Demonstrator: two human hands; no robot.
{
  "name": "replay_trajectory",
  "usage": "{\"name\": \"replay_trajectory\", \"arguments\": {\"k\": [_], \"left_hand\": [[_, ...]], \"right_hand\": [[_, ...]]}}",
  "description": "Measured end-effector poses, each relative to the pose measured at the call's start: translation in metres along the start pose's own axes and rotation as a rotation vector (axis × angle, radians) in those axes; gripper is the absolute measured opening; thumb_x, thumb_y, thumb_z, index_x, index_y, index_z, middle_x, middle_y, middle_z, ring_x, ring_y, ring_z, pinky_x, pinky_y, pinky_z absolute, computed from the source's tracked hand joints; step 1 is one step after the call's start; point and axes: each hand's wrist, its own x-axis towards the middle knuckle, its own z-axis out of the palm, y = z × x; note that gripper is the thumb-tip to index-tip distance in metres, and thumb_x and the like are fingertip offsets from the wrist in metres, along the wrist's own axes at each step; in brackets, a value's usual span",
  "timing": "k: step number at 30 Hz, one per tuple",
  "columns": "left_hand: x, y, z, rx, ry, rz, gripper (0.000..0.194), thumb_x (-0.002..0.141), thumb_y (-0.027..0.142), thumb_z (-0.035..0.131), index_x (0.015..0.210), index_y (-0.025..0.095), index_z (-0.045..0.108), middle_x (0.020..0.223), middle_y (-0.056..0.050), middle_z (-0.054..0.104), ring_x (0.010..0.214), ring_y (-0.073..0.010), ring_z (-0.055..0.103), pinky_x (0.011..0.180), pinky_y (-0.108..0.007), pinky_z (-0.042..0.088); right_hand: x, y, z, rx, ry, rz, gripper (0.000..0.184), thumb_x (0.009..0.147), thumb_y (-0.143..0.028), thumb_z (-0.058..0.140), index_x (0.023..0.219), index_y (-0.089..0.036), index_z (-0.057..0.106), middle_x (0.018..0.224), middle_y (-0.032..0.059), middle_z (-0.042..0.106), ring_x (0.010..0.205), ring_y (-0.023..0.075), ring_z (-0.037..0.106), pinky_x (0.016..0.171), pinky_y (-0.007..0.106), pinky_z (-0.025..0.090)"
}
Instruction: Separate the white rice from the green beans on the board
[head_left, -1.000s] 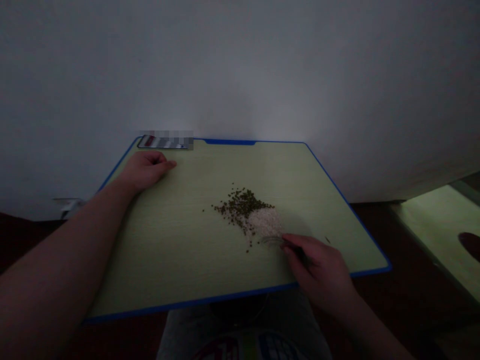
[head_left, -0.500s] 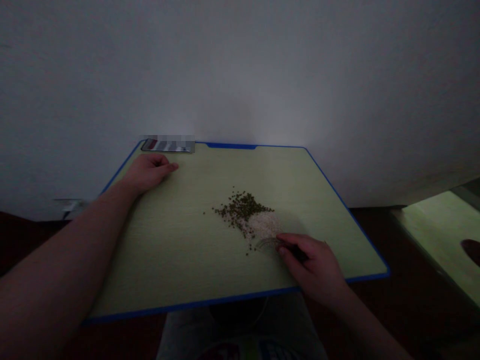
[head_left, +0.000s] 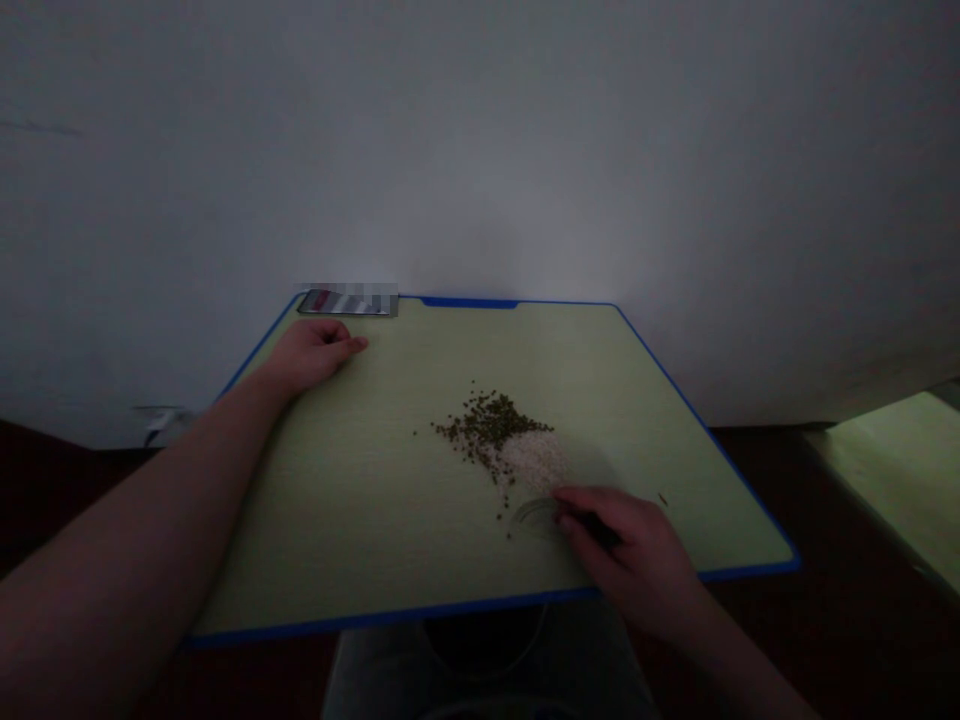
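My right hand (head_left: 630, 545) pinches a thin curved utensil (head_left: 531, 512). It shows as faint parallel arcs over the tabletop, and I cannot make out its exact kind. The utensil is at the near side of a heap of pale grains, which look like rice (head_left: 536, 455). Against the heap's far left side lie small dark green beans (head_left: 491, 418), some scattered loose and a few near the utensil. My left hand (head_left: 319, 355) rests on the far left of the table, fingers curled and thumb stretched out, with nothing visible in it.
The light table (head_left: 352, 520) has a blue rim and stands close to a pale wall. A phone-like flat object (head_left: 349, 301), partly blurred out, lies at its back left corner. A small brown sliver (head_left: 663, 499) lies right of my right hand. Below the front edge is a dark round container (head_left: 484, 640).
My right hand has drawn the utensil slightly toward me, and one bean now lies nearer the front edge. My left hand stays on the table. The whole view has shifted a little.
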Motion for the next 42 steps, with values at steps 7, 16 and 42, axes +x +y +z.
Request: {"name": "replay_trajectory", "arguments": {"k": [7, 16, 42], "left_hand": [[-0.002, 0.002, 0.0, 0.017, 0.008, 0.0, 0.037, 0.074, 0.052, 0.063, 0.06, 0.02, 0.049, 0.051, 0.005, 0.041, 0.052, -0.0101, 0.036, 0.053, -0.026, 0.029], [-0.005, 0.008, 0.0, 0.025, 0.026, -0.01, 0.036, 0.069, 0.05, 0.064, 0.055, 0.021, 0.047, 0.051, 0.002, 0.042, 0.052, -0.0123, 0.038, 0.052, -0.027, 0.03], [-0.001, 0.003, 0.0, 0.021, 0.0, -0.007, 0.037, 0.075, 0.051, 0.063, 0.061, 0.02, 0.052, 0.052, 0.005, 0.043, 0.054, -0.0106, 0.039, 0.055, -0.027, 0.031]], "right_hand": [[-0.009, -0.006, 0.0, -0.008, 0.034, -0.003, 0.021, 0.091, -0.02, 0.056, 0.102, -0.02, 0.073, 0.088, 0.0035, 0.079, 0.075, 0.0165, 0.076, 0.068, 0.025, 0.061], [-0.011, -0.008, 0.004, -0.053, 0.064, 0.045, 0.023, 0.093, -0.023, 0.054, 0.106, -0.02, 0.073, 0.093, 0.0056, 0.08, 0.08, 0.0186, 0.076, 0.073, 0.029, 0.062], [-0.012, -0.005, 0.002, -0.135, 0.161, 0.172, 0.027, 0.091, -0.028, 0.054, 0.105, -0.017, 0.075, 0.094, 0.0077, 0.08, 0.079, 0.0214, 0.077, 0.072, 0.032, 0.064]]}}
